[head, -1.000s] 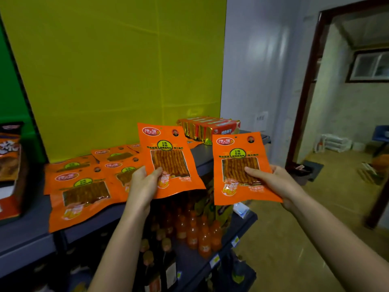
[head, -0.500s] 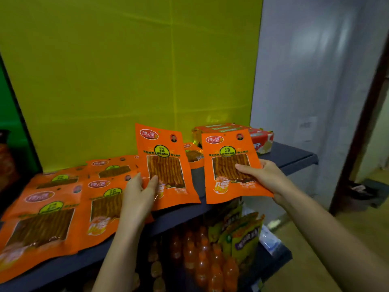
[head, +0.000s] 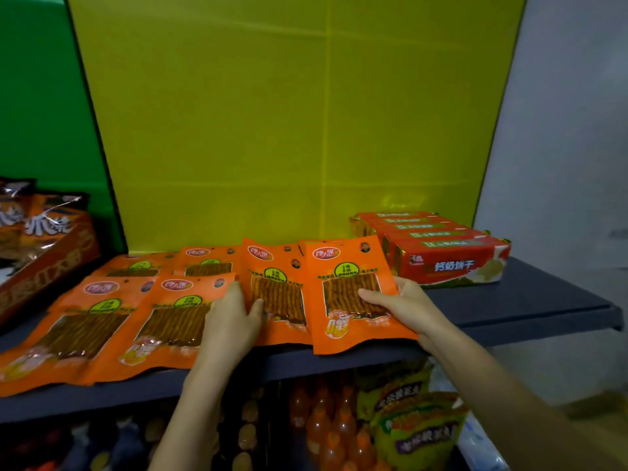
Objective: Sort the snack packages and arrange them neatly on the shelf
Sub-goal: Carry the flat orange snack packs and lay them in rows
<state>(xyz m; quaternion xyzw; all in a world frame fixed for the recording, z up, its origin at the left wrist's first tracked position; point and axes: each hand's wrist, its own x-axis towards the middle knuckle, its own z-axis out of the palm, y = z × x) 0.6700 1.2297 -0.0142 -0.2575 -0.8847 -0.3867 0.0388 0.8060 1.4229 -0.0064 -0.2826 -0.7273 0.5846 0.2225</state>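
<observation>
Several flat orange snack packages (head: 112,321) lie overlapping in rows on the dark grey shelf (head: 509,307). My left hand (head: 231,321) holds the left edge of one orange package (head: 278,294), thumb on its front, low over the shelf. My right hand (head: 401,307) grips another orange package (head: 346,294) by its right side, thumb across the clear window. This package overlaps the right edge of the left one, and its bottom hangs slightly past the shelf's front edge.
Red biscuit boxes (head: 448,256) stand in a row at the shelf's back right. Dark orange snack bags (head: 37,239) sit in a carton at far left. A yellow panel (head: 289,113) backs the shelf. Below are orange drink bottles (head: 326,423) and yellow-green bags (head: 418,430).
Both hands have lowered their orange packages from mid-air down onto the shelf, side by side to the right of the others. The view has turned left and moved closer.
</observation>
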